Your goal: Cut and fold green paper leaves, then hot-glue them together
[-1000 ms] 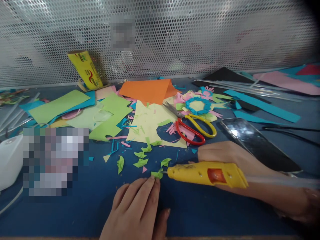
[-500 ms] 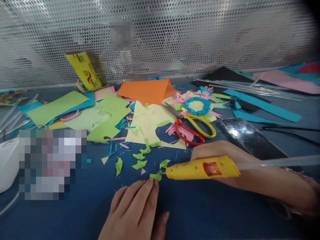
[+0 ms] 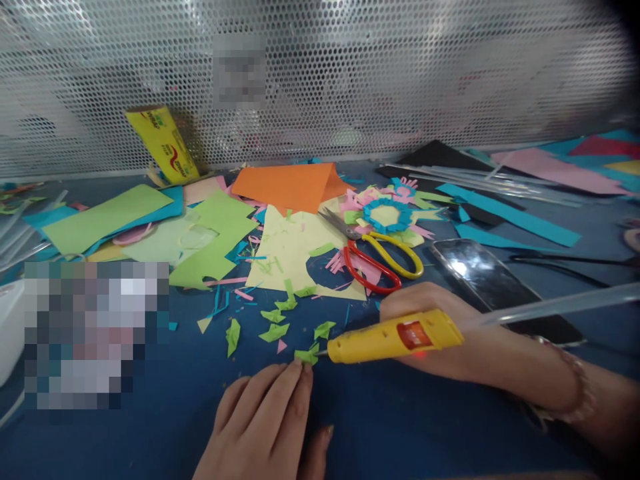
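My right hand (image 3: pixel 425 333) is wrapped around a yellow hot glue gun (image 3: pixel 370 339), with a clear glue stick (image 3: pixel 555 303) running out of its back. The gun's thin metal nozzle points left and meets a small folded green paper piece (image 3: pixel 306 357). My left hand (image 3: pixel 265 420) reaches up from below; its fingertips press that piece against the blue table, while the thumb rests apart to the right. Several similar folded green pieces (image 3: pixel 274 332) lie just beyond. Whether glue is on the paper is too small to tell.
Scissors (image 3: pixel 373 257) with red and yellow handles lie beyond my right hand, near a phone (image 3: pixel 485 273) and a blue paper ring (image 3: pixel 389 215). Coloured sheets, including an orange one (image 3: pixel 285 185), and scraps cover the back. Behind stands a perforated metal screen (image 3: pixel 320 80).
The view has shifted slightly, moving most things a little left. The nozzle stays at the green piece under my left fingertips, and the glue gun's rear is tilted up slightly more.
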`<act>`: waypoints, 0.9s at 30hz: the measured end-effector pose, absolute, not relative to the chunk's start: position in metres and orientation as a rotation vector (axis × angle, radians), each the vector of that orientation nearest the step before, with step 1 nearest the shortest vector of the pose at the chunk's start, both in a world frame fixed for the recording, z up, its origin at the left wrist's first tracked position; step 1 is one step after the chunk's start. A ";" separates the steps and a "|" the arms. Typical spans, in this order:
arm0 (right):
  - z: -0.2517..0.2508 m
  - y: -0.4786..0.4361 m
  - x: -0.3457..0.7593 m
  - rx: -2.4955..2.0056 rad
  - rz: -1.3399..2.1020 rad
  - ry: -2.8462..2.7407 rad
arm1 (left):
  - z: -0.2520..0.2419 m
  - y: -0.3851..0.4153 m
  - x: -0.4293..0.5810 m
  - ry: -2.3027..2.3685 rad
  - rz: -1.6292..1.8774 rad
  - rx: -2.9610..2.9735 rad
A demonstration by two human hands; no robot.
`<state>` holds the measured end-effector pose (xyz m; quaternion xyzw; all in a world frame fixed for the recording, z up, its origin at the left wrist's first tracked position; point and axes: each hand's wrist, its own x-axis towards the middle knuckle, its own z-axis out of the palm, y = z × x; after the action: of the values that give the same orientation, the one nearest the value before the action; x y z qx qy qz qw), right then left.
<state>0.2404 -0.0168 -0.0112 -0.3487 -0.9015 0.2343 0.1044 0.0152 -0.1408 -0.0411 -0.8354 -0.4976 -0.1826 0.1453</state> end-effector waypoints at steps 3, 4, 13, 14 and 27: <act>-0.010 -0.017 0.240 -1.029 0.673 -2.658 | -0.040 -0.141 0.016 -1.442 -0.529 -2.410; -0.010 -0.017 0.240 -1.023 0.660 -2.658 | -0.039 -0.142 0.015 -1.443 -0.529 -2.409; -0.011 -0.018 0.240 -1.063 0.614 -2.657 | -0.039 -0.142 0.016 -1.457 -0.532 -2.408; -0.010 -0.018 0.240 -1.068 0.628 -2.663 | -0.038 -0.142 0.017 -1.459 -0.529 -2.411; -0.010 -0.014 0.242 -1.041 0.828 -2.613 | -0.038 -0.142 0.016 -1.454 -0.536 -2.408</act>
<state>0.2416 -0.0144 -0.0101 -0.3531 -0.8864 0.2807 0.1045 0.0156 -0.1421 -0.0384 -0.8328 -0.5029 -0.1852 0.1385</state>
